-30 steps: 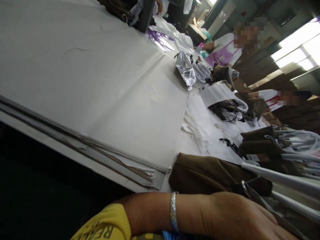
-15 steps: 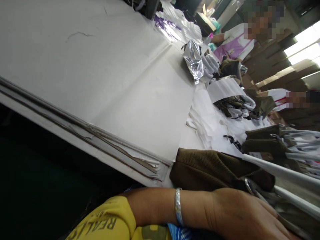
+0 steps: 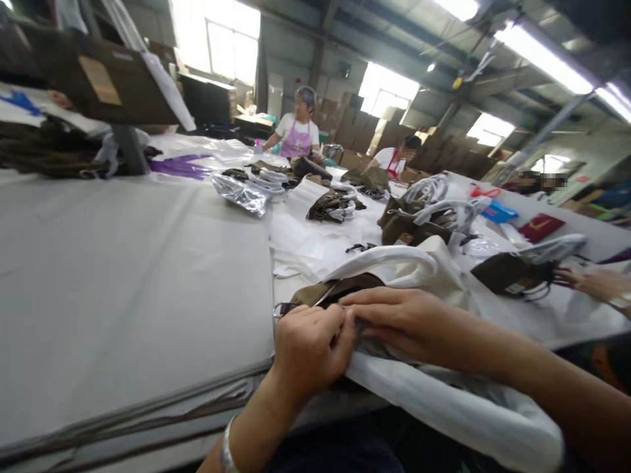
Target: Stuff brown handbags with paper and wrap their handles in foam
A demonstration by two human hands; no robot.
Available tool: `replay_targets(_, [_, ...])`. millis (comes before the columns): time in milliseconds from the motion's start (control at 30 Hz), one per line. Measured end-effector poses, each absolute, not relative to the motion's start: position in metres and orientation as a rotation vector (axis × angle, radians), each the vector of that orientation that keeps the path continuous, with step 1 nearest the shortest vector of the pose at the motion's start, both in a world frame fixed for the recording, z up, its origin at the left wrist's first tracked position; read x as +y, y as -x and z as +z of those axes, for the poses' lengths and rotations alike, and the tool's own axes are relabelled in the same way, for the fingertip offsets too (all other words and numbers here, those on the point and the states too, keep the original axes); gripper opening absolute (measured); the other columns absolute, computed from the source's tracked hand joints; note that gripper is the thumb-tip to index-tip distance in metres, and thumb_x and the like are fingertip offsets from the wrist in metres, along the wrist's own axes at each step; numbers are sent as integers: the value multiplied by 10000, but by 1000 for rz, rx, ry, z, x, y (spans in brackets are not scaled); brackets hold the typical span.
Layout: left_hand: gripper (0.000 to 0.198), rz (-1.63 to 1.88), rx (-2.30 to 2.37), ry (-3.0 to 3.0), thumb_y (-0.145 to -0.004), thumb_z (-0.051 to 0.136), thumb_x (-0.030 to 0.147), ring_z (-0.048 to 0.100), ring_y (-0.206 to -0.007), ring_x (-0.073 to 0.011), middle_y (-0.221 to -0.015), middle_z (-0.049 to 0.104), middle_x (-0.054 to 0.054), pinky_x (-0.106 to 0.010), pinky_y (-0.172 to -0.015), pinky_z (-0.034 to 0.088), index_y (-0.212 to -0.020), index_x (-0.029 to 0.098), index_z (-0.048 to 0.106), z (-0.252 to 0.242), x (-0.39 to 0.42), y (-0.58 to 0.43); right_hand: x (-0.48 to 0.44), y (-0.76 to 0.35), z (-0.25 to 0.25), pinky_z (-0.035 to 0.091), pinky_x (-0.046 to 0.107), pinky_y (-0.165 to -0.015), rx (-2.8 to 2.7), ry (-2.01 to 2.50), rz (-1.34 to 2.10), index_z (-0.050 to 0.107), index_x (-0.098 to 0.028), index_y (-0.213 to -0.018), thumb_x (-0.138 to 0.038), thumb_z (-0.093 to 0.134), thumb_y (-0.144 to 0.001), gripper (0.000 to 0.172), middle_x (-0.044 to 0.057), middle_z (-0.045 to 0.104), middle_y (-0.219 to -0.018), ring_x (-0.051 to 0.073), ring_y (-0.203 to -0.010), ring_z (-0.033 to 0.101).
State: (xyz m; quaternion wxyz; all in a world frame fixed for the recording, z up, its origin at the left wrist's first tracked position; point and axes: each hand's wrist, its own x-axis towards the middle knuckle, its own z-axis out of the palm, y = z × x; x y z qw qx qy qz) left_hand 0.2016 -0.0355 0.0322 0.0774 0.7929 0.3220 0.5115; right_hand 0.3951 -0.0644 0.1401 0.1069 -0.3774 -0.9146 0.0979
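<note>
An olive-brown handbag (image 3: 315,293) lies at the table's front edge, its opening towards me and a metal ring at its left end. Its handles are wrapped in white; one handle (image 3: 444,401) hangs over towards me, the other arches behind. My left hand (image 3: 310,341), with a silver bangle at the wrist, is closed in a fist on the bag's upper edge. From the right, my right hand (image 3: 394,322) reaches in, fingers straight and close together, pinching the same edge beside the left thumb. What lies between the fingertips is hidden.
White paper covers the table (image 3: 123,282) on the left. Behind are a silver foil packet (image 3: 241,194) and several wrapped bags (image 3: 419,220). Another person's hand (image 3: 591,282) touches a dark bag (image 3: 507,272) at right. A bag (image 3: 93,72) stands at upper left; two people work across the table.
The view has swung from tilted to nearly level. Both my hands are now together on the handbag's edge; before, only one forearm and hand showed beside it.
</note>
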Motion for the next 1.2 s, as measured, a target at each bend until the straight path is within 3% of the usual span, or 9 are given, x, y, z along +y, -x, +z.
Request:
replay_targets(167, [128,965,890,-2413,-930,610,258,695,-716,-175,-776,729,8,-273,-621,449,-838,216,689,70,-34,-211,-153,-496,139,472,377,-1076,-1586,1777,-503,690,-282,-1192,-408,526,-998,284,48,697,-1226,231,-1155,648])
replay_targets(333, [313,642,76,-2315,-965,555,173,658,-1154,-122,-1285,696,-6,-190,-991,483,-1252,245,658,128,-51,-263,-181,-548,41,391,556,-1134,-1036,1949,440,631,-144,-1322,-914,396,-762,981,172,571,-1414,402,-1376,452])
replay_targets(433, [631,400,115,-2420,-925,644,366,390,-1459,-245,-1600,378,-96,-369,-1184,360,-1505,242,429,140,-59,-302,-176,-531,14,450,523,-1087,-778,1464,1081,566,-189,-1402,-857,353,-845,895,149,612,-1374,365,-1310,538])
replay_targets(533, [1137,289,303,-2488,-709,789,614,98,-1540,-356,-1674,86,-168,-553,-1205,267,-1597,245,182,129,-58,-331,-174,-505,28,378,467,-1152,-673,1025,1171,465,-271,-1484,-715,322,-960,702,92,560,-1447,289,-1353,506])
replay_targets(700, [1326,408,377,-2486,-616,883,535,-1,-1547,-319,-1682,36,-149,-539,-1224,224,-1606,259,45,102,-54,-347,-176,-473,65,277,444,-1201,-814,613,1231,459,-232,-1496,-761,223,-944,800,109,427,-1552,274,-1448,372])
replay_targets(833, [1211,581,447,-2485,-675,870,319,317,-1490,-310,-1635,295,-119,-510,-1178,354,-1597,304,85,97,-55,-342,-175,-465,64,303,461,-1181,-927,482,1296,503,-200,-1467,-781,269,-930,825,138,487,-1499,296,-1401,434])
replay_targets(933, [960,601,521,-2453,-821,715,215,546,-1340,-263,-1545,468,-84,-439,-1079,490,-1586,320,146,101,-52,-330,-170,-471,52,440,453,-1078,-983,718,1079,684,-174,-1260,-688,486,-925,644,136,656,-1288,296,-1222,591])
replay_targets(1067, [698,781,598,-2531,-909,548,136,506,-1377,-217,-1527,496,-42,-376,-1121,456,-1542,310,311,107,-40,-303,-162,-477,30,555,396,-897,-915,1276,535,729,-183,-1046,-500,590,-922,367,96,720,-1071,239,-978,675])
replay_targets(1200, [722,717,409,-2678,-865,489,14,498,-1381,-177,-1494,539,-5,-315,-1147,420,-1507,329,382,107,-34,-280,-154,-468,19,506,457,-1015,-1097,1569,271,604,-191,-1281,-420,631,-868,472,120,595,-1336,285,-1235,550])
